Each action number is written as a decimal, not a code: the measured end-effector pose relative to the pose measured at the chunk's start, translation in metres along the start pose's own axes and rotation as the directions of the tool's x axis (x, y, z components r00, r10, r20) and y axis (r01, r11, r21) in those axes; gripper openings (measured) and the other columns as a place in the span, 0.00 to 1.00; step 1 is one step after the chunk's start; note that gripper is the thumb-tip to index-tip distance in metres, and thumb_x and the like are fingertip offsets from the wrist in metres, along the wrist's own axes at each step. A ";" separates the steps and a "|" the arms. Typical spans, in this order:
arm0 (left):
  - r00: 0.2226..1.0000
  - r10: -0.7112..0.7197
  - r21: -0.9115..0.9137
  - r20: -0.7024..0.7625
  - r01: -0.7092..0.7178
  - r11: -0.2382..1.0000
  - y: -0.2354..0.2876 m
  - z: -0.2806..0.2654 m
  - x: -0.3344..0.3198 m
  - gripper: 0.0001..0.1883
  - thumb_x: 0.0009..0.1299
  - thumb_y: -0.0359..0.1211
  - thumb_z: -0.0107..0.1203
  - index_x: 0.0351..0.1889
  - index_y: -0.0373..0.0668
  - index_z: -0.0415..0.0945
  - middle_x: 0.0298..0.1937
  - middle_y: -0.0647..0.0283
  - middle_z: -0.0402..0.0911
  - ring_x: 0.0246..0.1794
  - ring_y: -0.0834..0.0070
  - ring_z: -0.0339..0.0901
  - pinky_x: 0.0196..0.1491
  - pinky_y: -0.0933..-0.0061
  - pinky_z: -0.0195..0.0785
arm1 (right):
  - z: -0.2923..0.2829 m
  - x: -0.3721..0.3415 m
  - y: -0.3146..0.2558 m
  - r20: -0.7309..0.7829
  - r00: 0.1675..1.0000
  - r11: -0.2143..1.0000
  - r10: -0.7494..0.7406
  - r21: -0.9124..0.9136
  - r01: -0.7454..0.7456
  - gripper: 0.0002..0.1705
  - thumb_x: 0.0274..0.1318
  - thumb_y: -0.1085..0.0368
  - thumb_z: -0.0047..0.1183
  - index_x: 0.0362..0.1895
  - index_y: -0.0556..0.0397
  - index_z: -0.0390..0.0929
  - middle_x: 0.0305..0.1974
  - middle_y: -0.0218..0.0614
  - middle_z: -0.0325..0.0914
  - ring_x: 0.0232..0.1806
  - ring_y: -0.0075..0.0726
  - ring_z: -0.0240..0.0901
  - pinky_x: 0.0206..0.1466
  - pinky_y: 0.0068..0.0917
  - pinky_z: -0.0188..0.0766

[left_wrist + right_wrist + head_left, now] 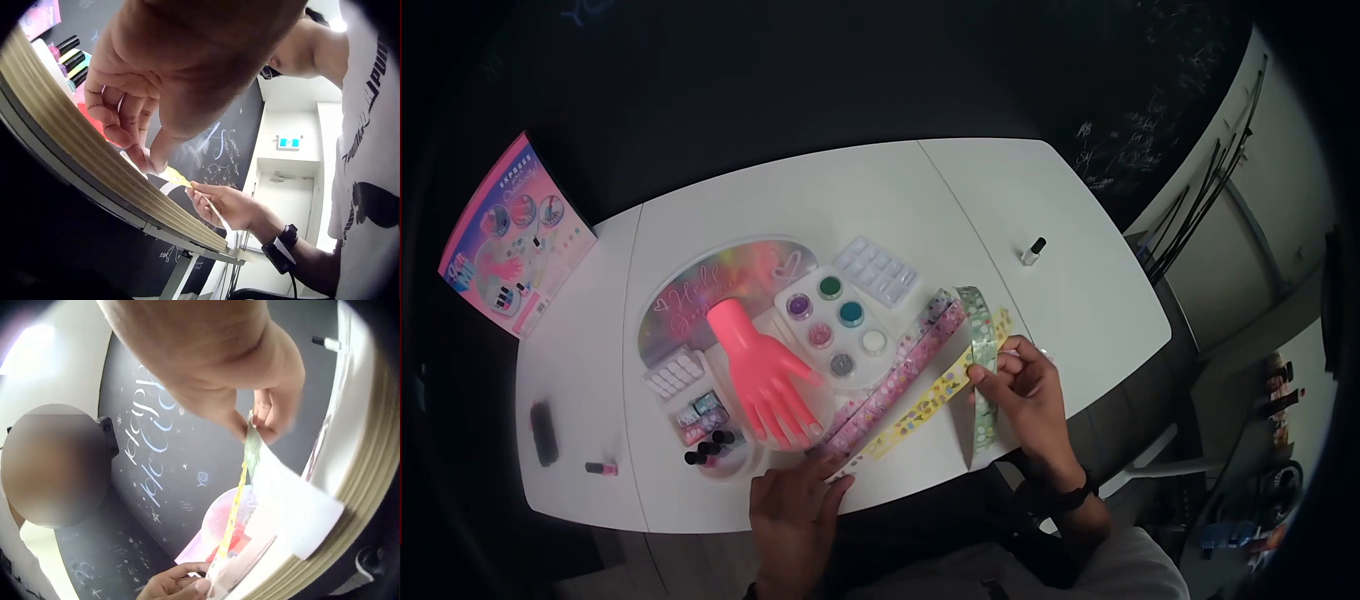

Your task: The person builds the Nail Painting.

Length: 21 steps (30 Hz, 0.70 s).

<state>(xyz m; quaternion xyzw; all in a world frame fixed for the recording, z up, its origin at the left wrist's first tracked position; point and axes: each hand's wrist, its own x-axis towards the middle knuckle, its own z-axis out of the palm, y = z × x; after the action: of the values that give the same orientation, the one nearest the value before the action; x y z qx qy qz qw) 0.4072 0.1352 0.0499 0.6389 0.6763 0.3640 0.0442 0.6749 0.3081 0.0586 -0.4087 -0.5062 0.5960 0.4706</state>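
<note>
In the head view my right hand (1030, 395) pinches a green patterned strip (983, 340) between thumb and fingers. A yellow patterned strip (930, 405) crosses behind the green one at the same fingers. The yellow strip slants down to my left hand (790, 505), whose thumb and fingertips pinch its lower end at the table's front edge. Beside it, a pink flowered strip (900, 380) runs from near the left fingers toward the table's middle. From the right wrist view, the yellow strip (234, 515) stretches between both hands, and the green strip's pale back (290, 500) hangs down.
On the white table (1080, 280), a pink model hand (765, 370) lies by a tray of several glitter pots (850, 314). Several polish bottles (718, 450) stand left. A clear mould tray (878, 270), a lone bottle (1032, 252) and an upright box (520, 240) are farther out.
</note>
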 end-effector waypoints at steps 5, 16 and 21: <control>0.994 -0.110 -0.045 0.012 0.111 0.993 0.000 0.002 -0.002 0.25 0.71 0.30 0.83 0.64 0.44 0.87 0.42 0.64 0.94 0.44 0.59 0.85 0.54 0.54 0.74 | 0.006 0.009 -0.008 -0.092 0.990 0.937 -0.110 -0.343 0.073 0.15 0.76 0.71 0.77 0.52 0.57 0.80 0.39 0.29 0.92 0.37 0.17 0.88 0.41 0.19 0.79; 1.000 -0.015 0.019 0.000 0.015 1.000 -0.006 0.008 -0.004 0.29 0.69 0.42 0.87 0.64 0.46 0.89 0.53 0.60 0.89 0.50 0.59 0.87 0.52 0.53 0.77 | 0.010 0.013 0.009 -0.050 0.999 0.970 0.002 -0.242 -0.014 0.14 0.78 0.74 0.74 0.51 0.60 0.78 0.39 0.38 0.94 0.43 0.24 0.95 0.45 0.18 0.83; 1.000 0.018 0.015 0.009 -0.018 1.000 -0.006 0.010 -0.004 0.26 0.70 0.40 0.86 0.65 0.48 0.92 0.54 0.60 0.87 0.47 0.60 0.86 0.52 0.53 0.79 | 0.012 0.015 0.011 -0.067 0.997 0.949 0.049 -0.309 -0.067 0.13 0.79 0.74 0.73 0.55 0.64 0.79 0.42 0.41 0.96 0.45 0.29 0.97 0.47 0.20 0.85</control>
<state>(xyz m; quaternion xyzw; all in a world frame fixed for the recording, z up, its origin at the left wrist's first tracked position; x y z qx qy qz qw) 0.4076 0.1367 0.0377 0.6469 0.6729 0.3567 0.0391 0.6584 0.3200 0.0495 -0.5097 -0.5677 0.5102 0.3971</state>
